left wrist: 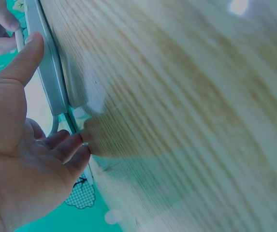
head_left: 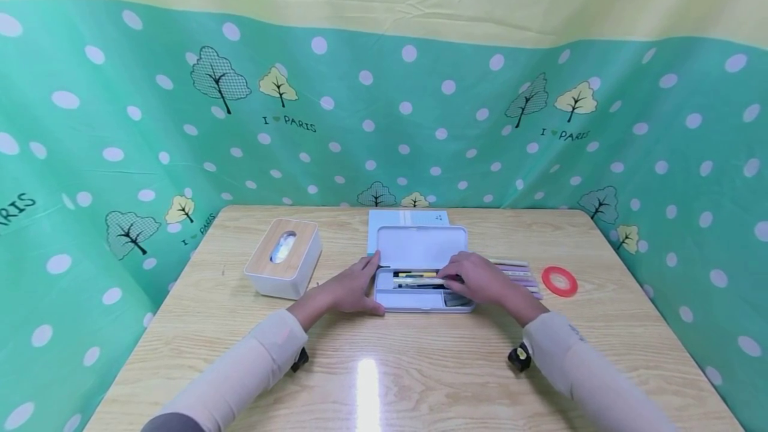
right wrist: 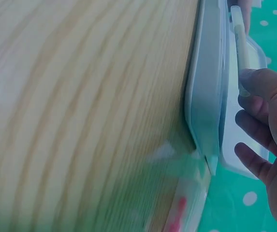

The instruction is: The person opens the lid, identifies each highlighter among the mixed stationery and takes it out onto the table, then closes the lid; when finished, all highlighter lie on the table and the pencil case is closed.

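Observation:
A white pencil case [head_left: 414, 310] lies on the table with its lid [head_left: 423, 246] tipped back. Inside it are several pens and pencils [head_left: 414, 275] and a dark grey item [head_left: 456, 299] in the front right compartment. My left hand [head_left: 351, 287] rests at the case's left end, thumb near the front corner and fingers spread toward the hinge; it also shows in the left wrist view [left wrist: 27, 150]. Above the case my right hand [head_left: 475, 276] pinches a pale pen [right wrist: 241, 46] between thumb and forefinger, its other fingers loosely bent.
Several light purple pens [head_left: 521, 273] lie right of the case, partly behind my right hand. Beyond them is a red tape roll [head_left: 548, 279]. A tissue box [head_left: 273, 283] with a wooden top stands at left. Behind the lid lies a light blue notebook [head_left: 408, 218], near the curtain.

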The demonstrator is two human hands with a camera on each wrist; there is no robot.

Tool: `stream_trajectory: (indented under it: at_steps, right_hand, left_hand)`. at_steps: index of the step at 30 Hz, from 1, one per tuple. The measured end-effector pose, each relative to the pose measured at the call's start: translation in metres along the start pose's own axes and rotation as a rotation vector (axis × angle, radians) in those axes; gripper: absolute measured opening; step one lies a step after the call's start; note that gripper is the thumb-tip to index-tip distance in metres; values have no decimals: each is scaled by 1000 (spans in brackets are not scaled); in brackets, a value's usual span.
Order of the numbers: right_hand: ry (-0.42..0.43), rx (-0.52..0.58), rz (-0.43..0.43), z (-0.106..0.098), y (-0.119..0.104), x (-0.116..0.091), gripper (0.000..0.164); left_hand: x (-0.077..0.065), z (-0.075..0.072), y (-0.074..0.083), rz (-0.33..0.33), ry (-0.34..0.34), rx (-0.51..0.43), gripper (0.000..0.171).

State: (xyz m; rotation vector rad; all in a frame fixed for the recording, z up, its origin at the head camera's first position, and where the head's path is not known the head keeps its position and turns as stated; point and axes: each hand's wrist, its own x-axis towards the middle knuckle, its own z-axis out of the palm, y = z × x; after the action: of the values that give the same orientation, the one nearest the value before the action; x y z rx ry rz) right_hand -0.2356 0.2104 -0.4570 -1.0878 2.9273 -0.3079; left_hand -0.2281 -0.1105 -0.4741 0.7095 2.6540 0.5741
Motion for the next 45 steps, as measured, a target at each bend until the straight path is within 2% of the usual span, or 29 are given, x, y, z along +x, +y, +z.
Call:
stream_trajectory:
  at_steps: [15, 20, 31, 40, 45]
  right_hand:
    - [64, 56, 88, -14, 26, -34, 18]
    - [61, 85, 155, -18, 34, -47, 21]
    - [82, 25, 228, -25, 55, -79, 24]
    - [112, -33, 204, -26, 66, -101, 19]
    - [120, -25, 180, -25, 71, -114, 19]
  left_hand:
    - [-1, -1, 2, 7, 1, 0, 127]
    - [-2, -2, 3, 5, -1, 0, 127]
    - [-1, -1, 2, 3, -3, 4, 128]
    - [-1, -2, 3, 2, -3, -3, 128]
    - [-2, -2, 3, 6, -1, -13, 128]
